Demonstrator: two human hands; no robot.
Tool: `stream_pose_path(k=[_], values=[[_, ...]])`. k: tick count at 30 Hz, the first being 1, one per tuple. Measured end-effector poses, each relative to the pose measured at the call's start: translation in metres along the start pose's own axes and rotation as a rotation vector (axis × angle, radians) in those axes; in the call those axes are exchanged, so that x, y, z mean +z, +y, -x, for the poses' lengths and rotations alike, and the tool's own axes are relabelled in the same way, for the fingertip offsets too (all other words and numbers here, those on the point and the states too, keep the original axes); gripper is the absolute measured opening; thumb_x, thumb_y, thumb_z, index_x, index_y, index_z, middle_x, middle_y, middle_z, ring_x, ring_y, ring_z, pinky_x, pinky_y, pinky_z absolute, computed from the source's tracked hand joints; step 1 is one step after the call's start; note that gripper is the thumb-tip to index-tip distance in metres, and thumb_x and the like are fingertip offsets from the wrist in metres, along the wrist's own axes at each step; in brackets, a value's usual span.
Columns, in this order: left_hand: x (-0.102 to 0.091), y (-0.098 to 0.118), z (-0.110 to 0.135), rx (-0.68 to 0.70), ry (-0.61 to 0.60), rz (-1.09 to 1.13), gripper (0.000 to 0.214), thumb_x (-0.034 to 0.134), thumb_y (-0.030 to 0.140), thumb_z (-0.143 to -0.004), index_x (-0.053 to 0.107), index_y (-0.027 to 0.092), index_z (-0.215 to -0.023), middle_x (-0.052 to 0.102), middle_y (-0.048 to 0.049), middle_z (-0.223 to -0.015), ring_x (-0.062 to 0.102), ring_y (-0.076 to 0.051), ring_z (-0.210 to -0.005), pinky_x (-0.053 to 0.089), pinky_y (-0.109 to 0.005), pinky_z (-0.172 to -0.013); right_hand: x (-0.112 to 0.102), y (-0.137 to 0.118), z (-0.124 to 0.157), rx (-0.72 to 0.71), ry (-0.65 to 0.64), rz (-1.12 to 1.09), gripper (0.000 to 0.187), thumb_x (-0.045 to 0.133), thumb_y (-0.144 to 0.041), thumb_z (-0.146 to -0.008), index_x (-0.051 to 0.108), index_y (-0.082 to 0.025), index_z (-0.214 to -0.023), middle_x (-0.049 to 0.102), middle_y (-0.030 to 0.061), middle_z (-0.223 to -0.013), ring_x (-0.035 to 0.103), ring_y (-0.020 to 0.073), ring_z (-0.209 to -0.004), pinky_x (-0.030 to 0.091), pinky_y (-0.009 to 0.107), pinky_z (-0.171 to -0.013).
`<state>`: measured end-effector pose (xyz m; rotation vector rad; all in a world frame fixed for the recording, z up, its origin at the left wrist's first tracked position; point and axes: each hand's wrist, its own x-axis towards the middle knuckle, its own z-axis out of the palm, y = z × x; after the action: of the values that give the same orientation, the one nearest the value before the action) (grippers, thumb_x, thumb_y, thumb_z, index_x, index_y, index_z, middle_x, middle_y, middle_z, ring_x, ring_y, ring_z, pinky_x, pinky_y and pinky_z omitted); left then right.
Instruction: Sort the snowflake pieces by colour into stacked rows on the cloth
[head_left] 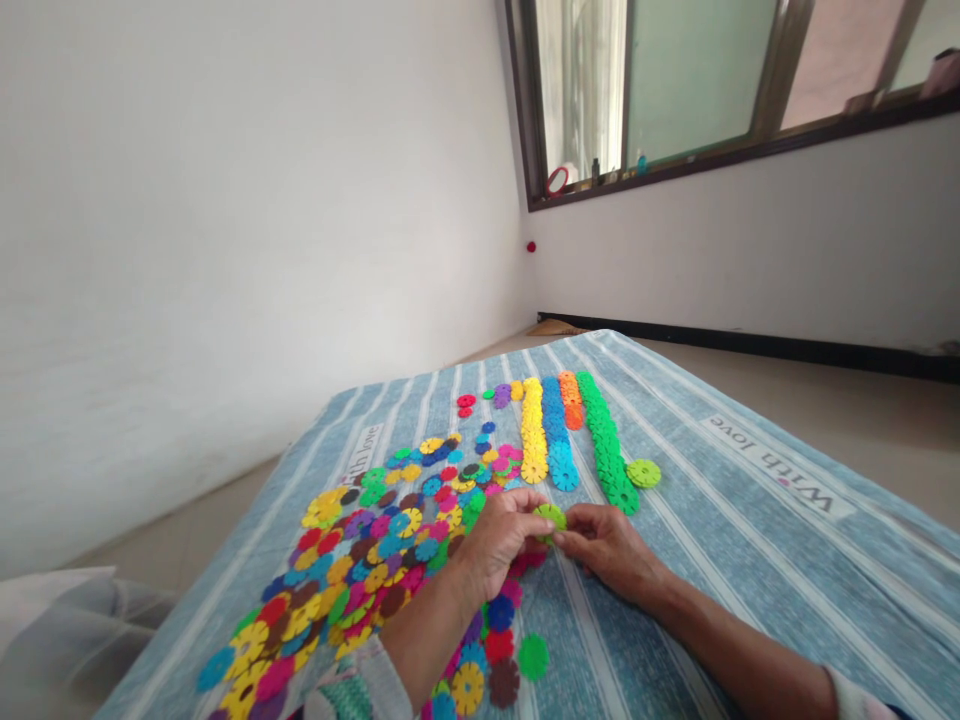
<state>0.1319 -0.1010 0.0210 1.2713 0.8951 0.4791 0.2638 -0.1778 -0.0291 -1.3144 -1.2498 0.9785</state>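
Between my two hands, above the table, is a lime-green notched plastic disc [551,517]. My left hand [504,540] pinches it from the left, and my right hand [611,548] grips its right edge with thumb and fingers. Beneath and left of my left hand spreads a loose heap of mixed-colour notched discs [390,545]. Beyond my hands lie overlapping rows of discs: a yellow row [533,430], a blue row [555,430], a short orange row [571,400] and a long green row [606,440]. Another lime-green disc [643,473] rests beside the green row's near end.
A striped blue cloth [750,540] covers the table. A few small red discs [466,402] and purple ones [502,396] sit near its far side. White walls meet behind the table, with a window [697,80] at right. Sheer white fabric [67,640] shows at lower left.
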Motion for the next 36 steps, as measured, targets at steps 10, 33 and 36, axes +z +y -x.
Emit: stream_pose_path(k=[10,33,36], values=[[0.004,-0.004,0.008,0.172,-0.003,-0.287,0.018,0.059,0.02,-0.067,0.072,0.015,-0.077,0.061,0.0,-0.065,0.054,-0.013,-0.063,0.038,-0.022,-0.057,0.001,-0.002,0.001,0.006,0.026,0.044,0.02,0.056,-0.033,-0.078,0.057,-0.016,-0.069,0.046,-0.0043,-0.057,0.041,0.0088,-0.05,0.031,0.02,-0.045],[-0.189,0.023,0.059,0.063,0.71,-0.584,0.029,0.068,0.036,-0.055,0.071,0.018,-0.077,0.073,-0.0001,-0.074,0.066,-0.023,-0.08,0.051,-0.025,-0.065,-0.101,-0.034,0.004,0.099,0.359,0.392,0.026,0.055,-0.041,-0.076,0.062,-0.017,-0.069,0.048,-0.0034,-0.048,0.045,0.0112,-0.043,0.034,0.024,-0.046],[-0.214,0.022,0.066,0.019,0.803,-0.66,0.023,0.066,0.033,-0.058,0.071,0.019,-0.076,0.073,0.0031,-0.069,0.066,-0.022,-0.077,0.05,-0.023,-0.065,-0.119,-0.023,0.006,0.088,0.494,0.816,0.022,0.051,-0.034,-0.079,0.062,-0.019,-0.069,0.054,0.0,-0.053,0.051,0.0152,-0.052,0.032,0.026,-0.051]])
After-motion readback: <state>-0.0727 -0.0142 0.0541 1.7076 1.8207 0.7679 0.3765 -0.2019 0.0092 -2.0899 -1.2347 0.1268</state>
